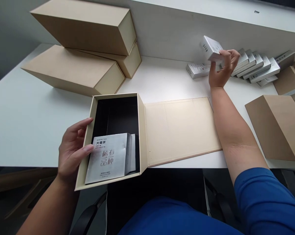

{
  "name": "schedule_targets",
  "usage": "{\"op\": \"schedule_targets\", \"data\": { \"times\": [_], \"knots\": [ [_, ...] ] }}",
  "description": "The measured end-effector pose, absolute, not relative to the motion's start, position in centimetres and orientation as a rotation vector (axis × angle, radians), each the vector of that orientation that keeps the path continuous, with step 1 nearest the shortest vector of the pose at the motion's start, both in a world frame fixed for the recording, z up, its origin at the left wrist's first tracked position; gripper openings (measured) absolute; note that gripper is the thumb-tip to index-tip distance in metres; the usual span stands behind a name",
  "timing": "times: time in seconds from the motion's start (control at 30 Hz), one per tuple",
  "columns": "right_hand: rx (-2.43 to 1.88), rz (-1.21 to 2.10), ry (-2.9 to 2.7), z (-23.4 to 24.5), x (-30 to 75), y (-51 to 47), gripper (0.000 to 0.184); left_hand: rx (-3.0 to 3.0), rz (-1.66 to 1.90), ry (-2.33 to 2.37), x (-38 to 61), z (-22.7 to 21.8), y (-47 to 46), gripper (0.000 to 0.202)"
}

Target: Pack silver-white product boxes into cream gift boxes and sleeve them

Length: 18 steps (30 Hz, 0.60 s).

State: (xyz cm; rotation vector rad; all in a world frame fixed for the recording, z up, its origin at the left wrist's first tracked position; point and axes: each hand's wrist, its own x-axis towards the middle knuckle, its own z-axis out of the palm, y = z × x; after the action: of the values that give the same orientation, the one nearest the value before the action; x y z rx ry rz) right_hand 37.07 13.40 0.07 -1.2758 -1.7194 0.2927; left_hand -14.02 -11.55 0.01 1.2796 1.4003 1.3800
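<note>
While the left hand [72, 148] grasps the left wall of the open box [142, 140], thumb against the silver WHITE TEA carton [108, 160] inside, the right hand [222, 70] pinches another silver carton [211, 47] above the counter [39, 127], beyond the open box and to its right. Farther right, I see leaning cartons [257, 65]; 3 tan boxes [88, 27] sit piled beyond the open box, leftward.

"What's in the open box [142, 140]?"
"Cartons [106, 160], at the near end. Its lid [179, 130] lies flat to the right."
"Left?"
"Piled boxes [83, 27], farther back on the table [27, 130]."
"Far right?"
"Another box [277, 127]; behind it, near the back panel [169, 39], a leaning row of packs [254, 65]."
</note>
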Motion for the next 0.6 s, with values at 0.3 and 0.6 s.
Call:
{"op": "schedule_targets", "data": {
  "times": [0.3,0.6],
  "knots": [
    [-1.827,0.078,-1.487,2.4,34.6,9.5,0.047,1.061,1.574,1.176,-13.1,0.4,-11.3,0.052],
    [-1.824,-0.257,-1.209,-0.1,35.9,11.5,0.035,1.019,1.586,1.176,-12.6,0.8,-11.5,0.049]
  ]
}}
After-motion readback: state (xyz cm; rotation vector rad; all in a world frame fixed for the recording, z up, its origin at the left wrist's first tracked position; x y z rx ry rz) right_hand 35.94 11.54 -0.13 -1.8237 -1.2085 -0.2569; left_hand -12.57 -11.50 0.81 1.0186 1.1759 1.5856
